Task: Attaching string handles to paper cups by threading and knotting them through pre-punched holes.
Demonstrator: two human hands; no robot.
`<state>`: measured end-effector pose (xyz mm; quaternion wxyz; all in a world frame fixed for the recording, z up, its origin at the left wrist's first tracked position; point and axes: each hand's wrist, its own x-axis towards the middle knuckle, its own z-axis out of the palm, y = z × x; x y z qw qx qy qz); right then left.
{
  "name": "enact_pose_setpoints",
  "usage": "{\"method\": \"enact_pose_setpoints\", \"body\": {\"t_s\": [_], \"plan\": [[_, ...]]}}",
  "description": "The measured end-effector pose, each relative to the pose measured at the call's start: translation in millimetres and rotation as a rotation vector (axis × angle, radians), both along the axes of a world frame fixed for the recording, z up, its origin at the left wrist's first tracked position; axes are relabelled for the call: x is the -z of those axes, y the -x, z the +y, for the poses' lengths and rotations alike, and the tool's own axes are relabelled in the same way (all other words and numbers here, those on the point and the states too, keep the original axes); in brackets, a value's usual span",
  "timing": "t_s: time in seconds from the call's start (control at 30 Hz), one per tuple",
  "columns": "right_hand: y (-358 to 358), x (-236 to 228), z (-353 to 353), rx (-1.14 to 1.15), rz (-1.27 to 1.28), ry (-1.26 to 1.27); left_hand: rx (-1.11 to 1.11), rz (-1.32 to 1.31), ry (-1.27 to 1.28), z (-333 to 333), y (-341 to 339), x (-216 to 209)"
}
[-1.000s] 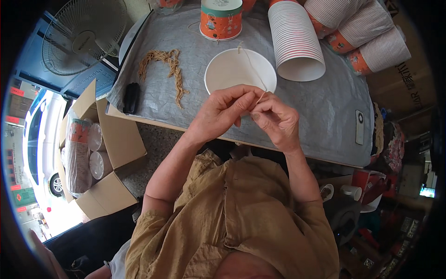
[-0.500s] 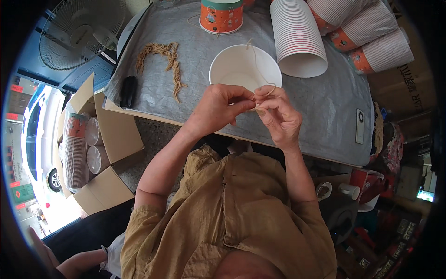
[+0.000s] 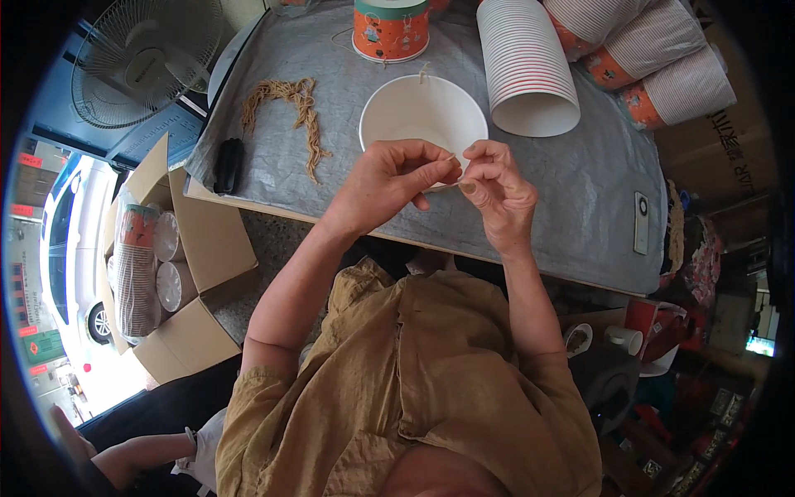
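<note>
A white paper bucket [image 3: 385,116] stands on the table in front of me, its open top toward me. A thin beige string [image 3: 424,73] shows at its far rim. Over the near rim, my left hand [image 3: 402,176] is closed, thumb and index finger pinching the string's end. Close beside it, my right hand [image 3: 501,195] is curled, thumb and middle finger pinched on the string and index finger lifted. The fingers hide most of the string at the near rim. A bundle of beige strings [image 3: 308,124] lies to the left.
An orange-green printed bucket [image 3: 391,31] stands at the back. Stacked white buckets [image 3: 530,74] lie right of it, beside wrapped stacks [image 3: 683,87]. A black object [image 3: 228,166] sits at the table's left edge, near a carton [image 3: 211,228] and a fan [image 3: 147,62].
The bucket has shifted slightly left and toward the back. My right index finger has lifted and spread from the thumb. The string that ran across the bucket to my right hand no longer shows there.
</note>
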<state>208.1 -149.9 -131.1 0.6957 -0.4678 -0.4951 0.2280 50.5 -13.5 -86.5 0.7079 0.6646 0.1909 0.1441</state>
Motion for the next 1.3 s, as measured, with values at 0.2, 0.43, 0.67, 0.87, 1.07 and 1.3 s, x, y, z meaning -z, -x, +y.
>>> {"method": "enact_pose_setpoints", "body": {"t_s": [0.2,0.43,0.67,0.87,1.07,1.3], "plan": [[-3.5,3.5,2.3,-0.079,0.112,-0.027,0.024,-0.042,-0.009,-1.9,-4.3,-6.6],[-8.7,-2.8,10.2,-0.230,0.133,-0.015,0.092,0.054,-0.096,3.9,-2.0,-11.5],[-18.9,-27.2,4.2,-0.198,0.122,0.315,0.139,0.066,-0.109,8.2,-2.2,-12.2],[-28.7,-38.5,-2.0,-0.158,0.066,0.372,0.196,0.007,-0.112,8.4,-5.6,-7.8],[-27.2,-39.0,4.7,-0.195,0.053,0.364,0.138,0.118,-0.073,10.0,3.7,-9.1],[-33.5,-49.9,2.3,-0.220,0.041,0.518,0.145,0.118,-0.038,11.4,0.5,-8.7]]}}
